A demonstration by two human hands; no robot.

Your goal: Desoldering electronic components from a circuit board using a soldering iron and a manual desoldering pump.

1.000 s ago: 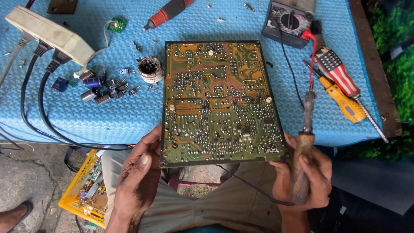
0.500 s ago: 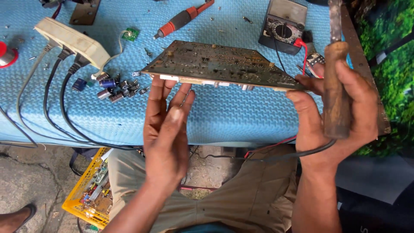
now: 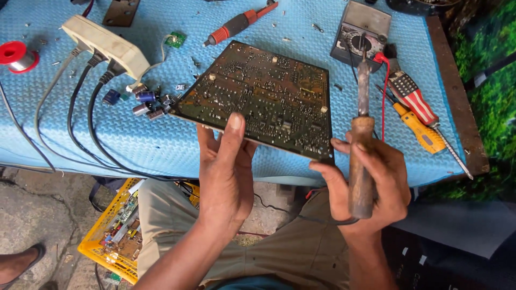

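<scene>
Left hand: left hand [image 3: 228, 172], fingers pinching the near edge of a tilted green-brown circuit board [image 3: 263, 99], thumb on top.
Right hand: right hand [image 3: 371, 180] grips a wooden-handled soldering iron [image 3: 362, 145] and steadies the board's corner.
Board: held above the blue foam-covered table [image 3: 161, 139], near its front edge.
Right edge: yellow screwdriver [image 3: 419, 129].

Left hand [image 3: 226, 177] supports the circuit board [image 3: 258, 99] from beneath, thumb on its near edge. Right hand [image 3: 368, 180] grips a wooden-handled soldering iron [image 3: 361, 139] upright, fingertips touching the board's corner.
</scene>
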